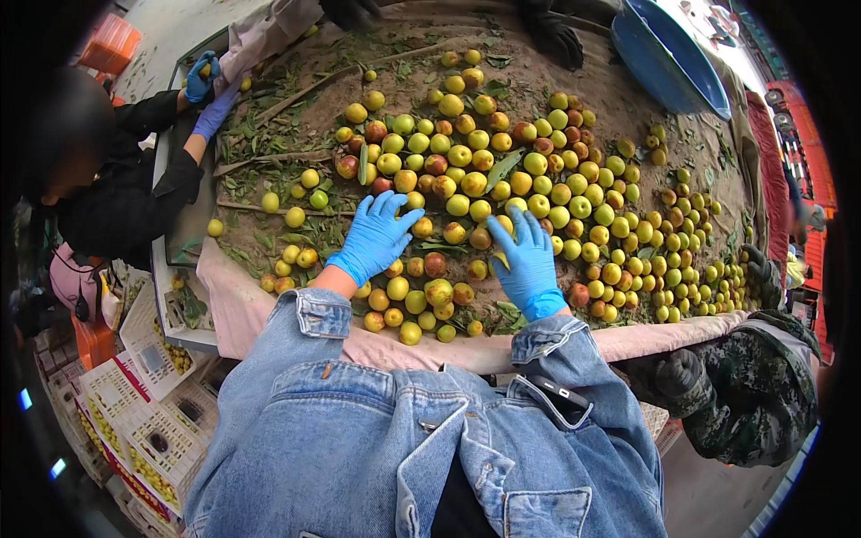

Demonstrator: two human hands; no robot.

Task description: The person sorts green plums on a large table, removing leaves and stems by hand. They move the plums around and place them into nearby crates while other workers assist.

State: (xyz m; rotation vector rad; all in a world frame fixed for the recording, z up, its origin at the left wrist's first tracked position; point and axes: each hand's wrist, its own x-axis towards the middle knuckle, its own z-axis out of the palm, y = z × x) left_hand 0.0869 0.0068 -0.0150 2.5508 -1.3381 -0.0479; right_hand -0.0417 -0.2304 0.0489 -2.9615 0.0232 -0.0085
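Round yellow-green fruits with red-brown patches, resembling jujubes, lie spread over a brown cloth-covered table. My left hand, in a blue glove, rests palm down among them with its fingers spread, fingertips at a few fruits. Also gloved in blue, my right hand lies over the fruits a little to the right, fingers stretched and apart. A reddish fruit sits beside its fingers, and a yellow one shows partly beneath the hand. Neither hand visibly grips a fruit, though the undersides of both palms are hidden.
A blue basin stands at the far right. Leaves and twigs litter the left side. A co-worker's gloved hand holds a fruit at left; dark-gloved hands work at the far edge and right. White crates with fruit stand lower left.
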